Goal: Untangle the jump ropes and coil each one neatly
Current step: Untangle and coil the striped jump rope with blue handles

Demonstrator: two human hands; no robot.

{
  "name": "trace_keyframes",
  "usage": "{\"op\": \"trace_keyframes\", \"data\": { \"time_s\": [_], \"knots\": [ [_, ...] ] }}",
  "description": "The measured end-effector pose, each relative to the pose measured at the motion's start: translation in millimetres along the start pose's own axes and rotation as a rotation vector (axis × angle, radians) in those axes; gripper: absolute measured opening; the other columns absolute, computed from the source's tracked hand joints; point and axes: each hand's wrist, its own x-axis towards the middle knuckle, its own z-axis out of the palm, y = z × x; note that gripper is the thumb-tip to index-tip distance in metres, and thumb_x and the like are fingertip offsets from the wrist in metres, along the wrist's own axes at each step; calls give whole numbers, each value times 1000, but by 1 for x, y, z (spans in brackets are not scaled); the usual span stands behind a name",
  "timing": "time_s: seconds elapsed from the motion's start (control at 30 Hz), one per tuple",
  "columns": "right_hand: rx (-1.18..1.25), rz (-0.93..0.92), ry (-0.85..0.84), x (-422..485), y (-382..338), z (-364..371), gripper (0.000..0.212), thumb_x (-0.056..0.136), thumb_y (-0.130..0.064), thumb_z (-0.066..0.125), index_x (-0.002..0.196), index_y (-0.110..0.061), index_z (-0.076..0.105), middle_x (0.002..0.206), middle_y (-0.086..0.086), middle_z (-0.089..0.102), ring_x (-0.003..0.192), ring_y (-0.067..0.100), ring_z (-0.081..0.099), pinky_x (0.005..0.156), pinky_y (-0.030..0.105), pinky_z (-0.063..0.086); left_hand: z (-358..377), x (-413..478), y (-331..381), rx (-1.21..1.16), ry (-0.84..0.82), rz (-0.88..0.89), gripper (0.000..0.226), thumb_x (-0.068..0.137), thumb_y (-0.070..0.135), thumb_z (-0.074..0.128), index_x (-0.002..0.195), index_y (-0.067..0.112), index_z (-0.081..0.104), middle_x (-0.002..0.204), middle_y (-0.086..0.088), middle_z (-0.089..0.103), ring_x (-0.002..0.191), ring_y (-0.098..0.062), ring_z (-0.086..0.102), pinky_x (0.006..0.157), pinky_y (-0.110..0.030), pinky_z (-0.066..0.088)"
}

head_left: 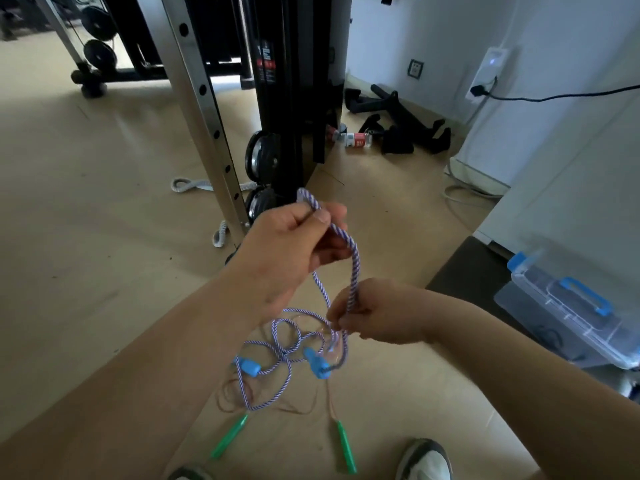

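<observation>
untangling step, nothing coiled yet. left hand [294,244] pinches a bend of striped rope [356,261], right hand [377,313] curled round it lower. the rest trails on the floor [104,271] by the feet, snarled with green-handled rope [230,436]. next: ease striped loops free, probably gently.

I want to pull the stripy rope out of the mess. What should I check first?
1. Left hand grips the striped rope: ok.
2. Right hand pinches it lower down: ok.
3. Striped rope free of the thin rope: not ok, they cross near the blue handles.
4. Both green handles lying loose on the floor: ok.
5. No tight knot in the tangle: cannot tell.
</observation>
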Motion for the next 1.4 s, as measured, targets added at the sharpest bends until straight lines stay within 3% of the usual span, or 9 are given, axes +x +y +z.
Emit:
{"op": "trace_keyframes", "data": {
  "time_s": [0.17,0.37,0.5,0.67,0.83,1.07,1.17,1.27,1.4],
  "knots": [
    [282,21,325,5,-9,-6,20,102,-16,52,93,-17,69,79,5,78,72,19,76,78,43,63,-27,8,1,298,50,-107,16,101,8,59,110,1,71,97,-13,74,82,-25,71,80,-35,63],
    [267,-85,536,6,-32,-7,27,104,-29,51,89,-17,70,70,4,74,59,13,70,65,27,57,-29,-8,-18,913,-366,-215,12,89,19,67,99,15,73,91,-7,75,76,-22,74,76,-39,62],
    [459,-66,536,10,-35,-4,29,105,-32,51,89,-18,71,68,5,73,62,16,70,71,30,59,-35,-4,-22,1187,-164,33,18,89,18,64,105,19,71,91,4,71,85,-15,68,80,-35,56],
    [567,-107,401,12,-31,4,34,106,-32,50,90,-11,70,55,-2,55,59,23,68,78,47,59,-43,-4,-14,961,-56,307,51,87,10,61,133,32,54,110,25,57,108,1,60,87,-23,52],
    [373,-89,386,12,-27,2,36,105,-37,49,81,-22,71,55,-4,52,51,15,57,66,46,58,-50,5,-21,1162,-224,409,14,97,18,57,97,26,69,85,8,65,82,-10,62,76,-43,53],
    [363,-3,252,10,-15,-1,35,108,-31,42,90,-17,68,63,0,58,58,17,58,72,40,57,-71,15,-1,1201,311,400,16,102,19,53,111,23,66,100,5,66,94,-17,62,81,-34,49],
    [461,-42,296,11,-18,1,34,108,-29,44,88,-14,67,59,-2,48,51,16,47,57,35,48,-66,6,-11,1223,34,226,37,97,20,61,134,25,58,124,7,67,115,-15,62,96,-32,49],
    [561,-84,297,11,-22,0,36,108,-33,47,85,-16,69,57,-2,45,50,18,40,54,33,40,-54,0,-22,1064,-278,260,21,103,20,53,120,26,63,104,9,72,98,-8,66,86,-32,53],
    [568,-47,323,11,-16,-5,38,105,-39,51,88,-13,73,55,0,48,49,16,41,57,35,40,-59,9,-21,1083,-180,369,18,106,27,48,102,25,66,74,5,65,66,-7,60,64,-30,49]
  ]
}}
